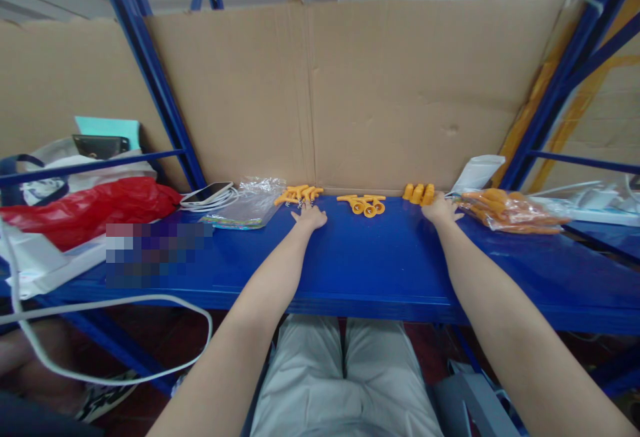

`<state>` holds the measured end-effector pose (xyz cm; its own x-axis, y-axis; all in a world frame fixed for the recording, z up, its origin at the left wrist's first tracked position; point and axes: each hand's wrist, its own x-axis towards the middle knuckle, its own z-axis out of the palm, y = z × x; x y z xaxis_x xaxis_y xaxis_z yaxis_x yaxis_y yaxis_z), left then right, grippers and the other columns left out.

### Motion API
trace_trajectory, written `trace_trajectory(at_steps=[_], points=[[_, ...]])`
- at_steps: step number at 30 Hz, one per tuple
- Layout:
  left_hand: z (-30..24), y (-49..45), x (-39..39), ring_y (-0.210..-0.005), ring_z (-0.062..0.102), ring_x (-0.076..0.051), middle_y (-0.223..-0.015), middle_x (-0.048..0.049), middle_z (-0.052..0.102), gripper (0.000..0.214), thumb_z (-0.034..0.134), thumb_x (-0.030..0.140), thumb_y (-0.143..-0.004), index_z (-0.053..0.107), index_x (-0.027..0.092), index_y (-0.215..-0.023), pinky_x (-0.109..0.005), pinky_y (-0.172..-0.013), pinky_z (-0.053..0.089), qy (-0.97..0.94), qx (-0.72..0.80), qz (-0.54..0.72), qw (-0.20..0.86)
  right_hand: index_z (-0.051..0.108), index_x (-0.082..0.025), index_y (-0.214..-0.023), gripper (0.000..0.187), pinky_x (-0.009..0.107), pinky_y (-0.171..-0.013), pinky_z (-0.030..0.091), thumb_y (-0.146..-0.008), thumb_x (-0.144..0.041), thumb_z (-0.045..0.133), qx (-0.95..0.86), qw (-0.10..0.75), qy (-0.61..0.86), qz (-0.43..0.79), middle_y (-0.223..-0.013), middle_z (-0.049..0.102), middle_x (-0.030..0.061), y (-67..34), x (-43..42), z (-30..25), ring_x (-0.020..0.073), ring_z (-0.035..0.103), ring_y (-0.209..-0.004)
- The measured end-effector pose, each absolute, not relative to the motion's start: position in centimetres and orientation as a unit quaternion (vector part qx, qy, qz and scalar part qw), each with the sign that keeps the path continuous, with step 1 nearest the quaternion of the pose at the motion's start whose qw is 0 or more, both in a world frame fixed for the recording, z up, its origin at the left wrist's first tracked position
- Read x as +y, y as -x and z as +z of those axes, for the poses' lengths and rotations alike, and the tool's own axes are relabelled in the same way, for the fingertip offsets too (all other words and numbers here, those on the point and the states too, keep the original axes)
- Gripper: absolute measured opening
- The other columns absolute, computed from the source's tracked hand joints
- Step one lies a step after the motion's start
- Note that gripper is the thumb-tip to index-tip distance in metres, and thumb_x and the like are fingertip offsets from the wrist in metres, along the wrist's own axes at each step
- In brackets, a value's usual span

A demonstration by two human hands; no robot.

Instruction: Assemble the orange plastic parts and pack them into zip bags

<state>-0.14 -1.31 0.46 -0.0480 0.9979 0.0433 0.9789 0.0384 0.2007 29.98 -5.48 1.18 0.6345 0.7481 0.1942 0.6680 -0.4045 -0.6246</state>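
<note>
left hand [311, 215] spread at orange metal-tipped pieces [304, 191]; right hand [440, 209], also spread, beside stubby orange blocks [419, 193] on the blue bench [370, 257].

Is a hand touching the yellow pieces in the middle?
No, the middle yellow pieces lie on the blue table between the left hand and right hand, touching neither.

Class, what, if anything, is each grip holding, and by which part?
It cannot be told: the left grip is at the yellow-orange pieces, the right grip at the orange blocks, but no hold shows clearly.
</note>
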Motion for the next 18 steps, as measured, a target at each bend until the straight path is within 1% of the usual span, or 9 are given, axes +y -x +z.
trace_trajectory(at_steps=[5, 8, 11, 13, 16, 18], points=[[0.5, 0.0, -1.4, -0.152, 0.008, -0.029, -0.164, -0.0119, 0.008, 0.059, 0.031, 0.036, -0.096, 0.040, 0.013, -0.149, -0.060, -0.118, 0.019, -0.700, 0.709, 0.068, 0.059, 0.050, -0.019, -0.133, 0.048, 0.055, -0.102, 0.031, -0.085, -0.028, 0.055, -0.412, 0.351, 0.841, 0.025, -0.139, 0.049, 0.0221, -29.6, -5.4, 1.3, 0.0376, 0.039, -0.133], [0.5, -0.1, -1.4, -0.152, 0.008, -0.029, -0.164, -0.0105, 0.009, 0.058, 0.029, 0.035, -0.096, 0.039, 0.013, -0.149, -0.061, -0.118, 0.019, -0.711, 0.698, 0.060, 0.060, 0.047, -0.019, -0.133, 0.049, 0.056, -0.102, 0.033, -0.085, -0.026, 0.054, -0.421, 0.333, 0.843, 0.023, -0.138, 0.051, 0.0203, -29.2, -5.4, 1.6, 0.0353, 0.044, -0.132], [0.5, -0.3, -1.4, -0.151, 0.012, -0.031, -0.162, -0.0118, 0.020, 0.057, 0.028, 0.035, -0.097, 0.041, 0.013, -0.148, -0.061, -0.118, 0.019, -0.723, 0.687, 0.052, 0.056, 0.043, -0.017, -0.138, 0.055, 0.056, -0.102, 0.035, -0.085, -0.024, 0.055, -0.444, 0.305, 0.842, 0.035, -0.136, 0.054, 0.0203, -28.5, -5.5, 2.2, 0.0345, 0.049, -0.129], [0.5, -0.4, -1.5, -0.150, 0.016, -0.032, -0.160, -0.0129, 0.029, 0.056, 0.029, 0.035, -0.097, 0.044, 0.012, -0.146, -0.058, -0.118, 0.020, -0.729, 0.681, 0.047, 0.048, 0.042, -0.015, -0.139, 0.055, 0.054, -0.103, 0.037, -0.085, -0.022, 0.055, -0.463, 0.286, 0.838, 0.039, -0.135, 0.056, 0.0212, -28.1, -5.4, 2.5, 0.0340, 0.053, -0.127], [0.5, -0.5, -1.4, -0.148, 0.023, -0.032, -0.157, -0.0142, 0.035, 0.055, 0.030, 0.034, -0.097, 0.047, 0.010, -0.144, -0.053, -0.118, 0.024, -0.736, 0.675, 0.041, 0.035, 0.048, -0.012, -0.136, 0.050, 0.048, -0.100, 0.043, -0.087, -0.020, 0.052, -0.495, 0.258, 0.829, 0.035, -0.133, 0.057, 0.0212, -27.5, -4.9, 2.6, 0.0330, 0.056, -0.124], [0.4, -0.6, -1.3, -0.146, 0.029, -0.032, -0.155, -0.0148, 0.038, 0.054, 0.031, 0.035, -0.097, 0.049, 0.011, -0.142, -0.052, -0.117, 0.028, -0.742, 0.669, 0.044, 0.027, 0.055, -0.012, -0.131, 0.045, 0.045, -0.099, 0.045, -0.087, -0.019, 0.053, -0.529, 0.240, 0.814, 0.031, -0.130, 0.060, 0.0206, -27.2, -4.4, 2.3, 0.0332, 0.057, -0.122]])
